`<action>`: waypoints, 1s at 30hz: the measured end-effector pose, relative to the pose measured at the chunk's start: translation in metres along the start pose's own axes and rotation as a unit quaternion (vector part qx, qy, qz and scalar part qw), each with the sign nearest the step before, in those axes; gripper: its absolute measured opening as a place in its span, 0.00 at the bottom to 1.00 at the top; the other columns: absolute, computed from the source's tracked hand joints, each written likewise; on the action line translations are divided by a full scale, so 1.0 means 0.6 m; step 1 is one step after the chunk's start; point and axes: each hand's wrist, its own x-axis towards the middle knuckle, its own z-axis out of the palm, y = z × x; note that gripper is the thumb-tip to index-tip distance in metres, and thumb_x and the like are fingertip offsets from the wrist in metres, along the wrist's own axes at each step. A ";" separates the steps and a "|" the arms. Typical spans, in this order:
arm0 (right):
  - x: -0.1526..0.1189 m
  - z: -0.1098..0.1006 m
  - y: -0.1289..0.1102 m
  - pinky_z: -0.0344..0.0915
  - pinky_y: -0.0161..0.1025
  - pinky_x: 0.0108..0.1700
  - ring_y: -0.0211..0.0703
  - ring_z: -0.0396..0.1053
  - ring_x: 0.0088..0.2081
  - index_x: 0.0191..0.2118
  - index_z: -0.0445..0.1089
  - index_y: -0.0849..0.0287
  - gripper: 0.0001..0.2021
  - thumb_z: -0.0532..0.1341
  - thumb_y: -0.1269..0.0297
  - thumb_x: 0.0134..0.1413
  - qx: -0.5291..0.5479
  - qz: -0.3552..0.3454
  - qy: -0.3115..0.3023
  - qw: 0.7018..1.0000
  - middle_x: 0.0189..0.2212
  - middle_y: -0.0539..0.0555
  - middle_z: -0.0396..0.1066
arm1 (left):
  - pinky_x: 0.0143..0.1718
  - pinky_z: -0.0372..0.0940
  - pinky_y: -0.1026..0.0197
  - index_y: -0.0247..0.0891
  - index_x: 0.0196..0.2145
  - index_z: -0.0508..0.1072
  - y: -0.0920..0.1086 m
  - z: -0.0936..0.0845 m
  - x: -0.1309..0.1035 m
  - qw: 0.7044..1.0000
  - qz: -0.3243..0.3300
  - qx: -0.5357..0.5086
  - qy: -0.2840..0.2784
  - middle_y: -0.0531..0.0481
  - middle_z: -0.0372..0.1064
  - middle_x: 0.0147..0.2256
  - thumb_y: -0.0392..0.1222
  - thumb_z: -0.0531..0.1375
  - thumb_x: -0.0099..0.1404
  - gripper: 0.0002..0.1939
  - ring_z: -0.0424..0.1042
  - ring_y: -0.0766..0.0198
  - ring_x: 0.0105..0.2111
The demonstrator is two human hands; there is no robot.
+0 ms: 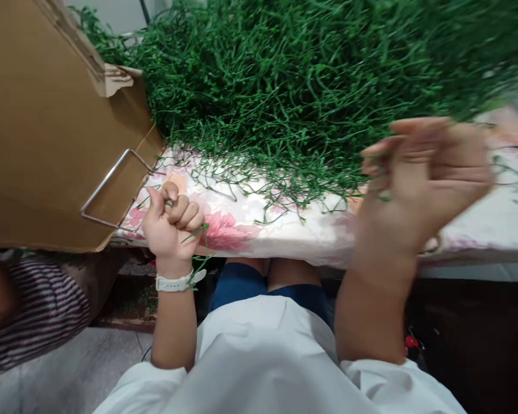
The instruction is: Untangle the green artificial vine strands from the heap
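A big heap of thin green plastic-like sprigs (276, 86) lies across the back of the table. My left hand (172, 221), with a white band at the wrist, is palm up near the table's front edge, its fingers curled around a green sprig (194, 234) whose end hangs over the palm and wrist. My right hand (431, 178) is raised at the heap's right front side, blurred by motion. Its fingers are bent inward, with bits of green at the fingertips; what they hold is too smeared to tell.
A cardboard box (64, 138) with a metal wire handle (107, 178) stands at the left. The table has a flowered cloth (285, 233) with loose sprigs on it. At the lower left is a person's striped clothing (47, 305).
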 end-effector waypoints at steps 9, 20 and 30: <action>-0.038 0.025 -0.012 0.69 0.42 0.33 0.40 0.72 0.32 0.47 0.77 0.51 0.17 0.54 0.49 0.71 0.048 0.023 0.080 0.995 0.35 0.53 0.75 | 0.15 0.38 0.70 0.38 0.24 0.59 0.003 0.014 0.000 0.999 -0.019 0.032 0.014 0.62 0.28 0.18 0.56 0.33 0.79 0.32 0.30 0.71 0.16; -0.042 -0.022 0.020 0.67 0.51 0.53 0.51 0.68 0.48 0.63 0.67 0.55 0.26 0.66 0.54 0.62 -0.185 -0.079 0.042 0.979 0.47 0.58 0.73 | 0.26 0.63 0.68 0.39 0.38 0.74 -0.011 0.042 -0.013 0.989 0.045 0.108 -0.090 0.55 0.54 0.25 0.54 0.64 0.68 0.14 0.57 0.69 0.23; -0.045 -0.032 0.031 0.69 0.38 0.36 0.41 0.73 0.34 0.43 0.73 0.58 0.13 0.64 0.54 0.62 0.061 0.099 0.132 0.984 0.34 0.53 0.74 | 0.44 0.70 0.54 0.44 0.52 0.81 0.020 0.281 -0.003 0.558 0.049 0.496 -0.663 0.36 0.77 0.45 0.43 0.52 0.75 0.19 0.77 0.51 0.43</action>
